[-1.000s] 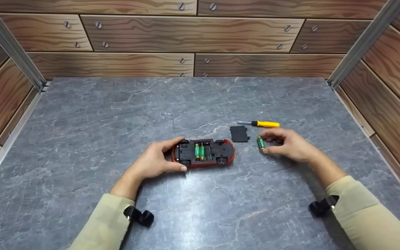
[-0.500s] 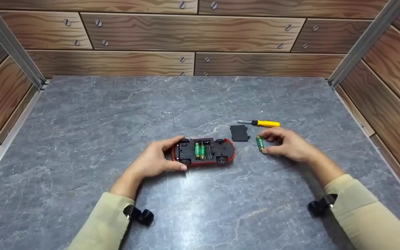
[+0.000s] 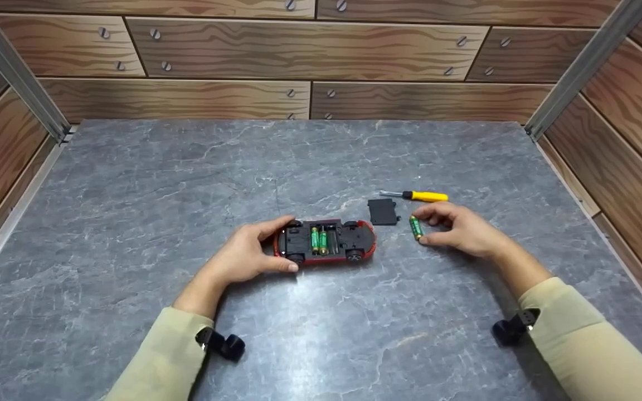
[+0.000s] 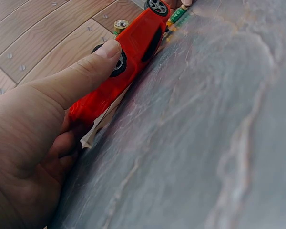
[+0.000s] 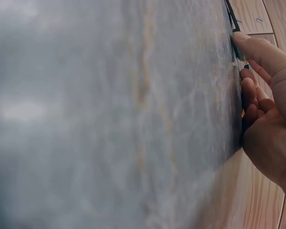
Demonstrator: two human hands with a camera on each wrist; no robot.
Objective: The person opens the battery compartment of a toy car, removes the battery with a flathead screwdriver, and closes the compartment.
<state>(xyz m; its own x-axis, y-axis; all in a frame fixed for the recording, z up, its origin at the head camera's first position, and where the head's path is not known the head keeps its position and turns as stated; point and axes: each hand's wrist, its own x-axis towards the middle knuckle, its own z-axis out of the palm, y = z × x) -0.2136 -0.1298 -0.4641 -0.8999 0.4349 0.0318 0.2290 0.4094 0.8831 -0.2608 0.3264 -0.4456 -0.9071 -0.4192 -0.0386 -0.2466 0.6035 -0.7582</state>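
A red toy car lies upside down on the table, its black underside facing up. Two green batteries sit side by side in its uncovered battery compartment, with a bare slot to their right. My left hand grips the car's left end, thumb along the near side, fingers along the far side. To the right of the car, my right hand pinches another green battery by its ends between thumb and index finger, close over the table. In the right wrist view that battery is mostly hidden.
A black battery cover lies just beyond the car's right end. Behind it is a screwdriver with a yellow handle, its shaft pointing left. Wood-patterned panels enclose the grey marbled table at the back and sides.
My right hand has edged very slightly left with the battery. The left hand and the car hold their place; the head view has shifted a little.
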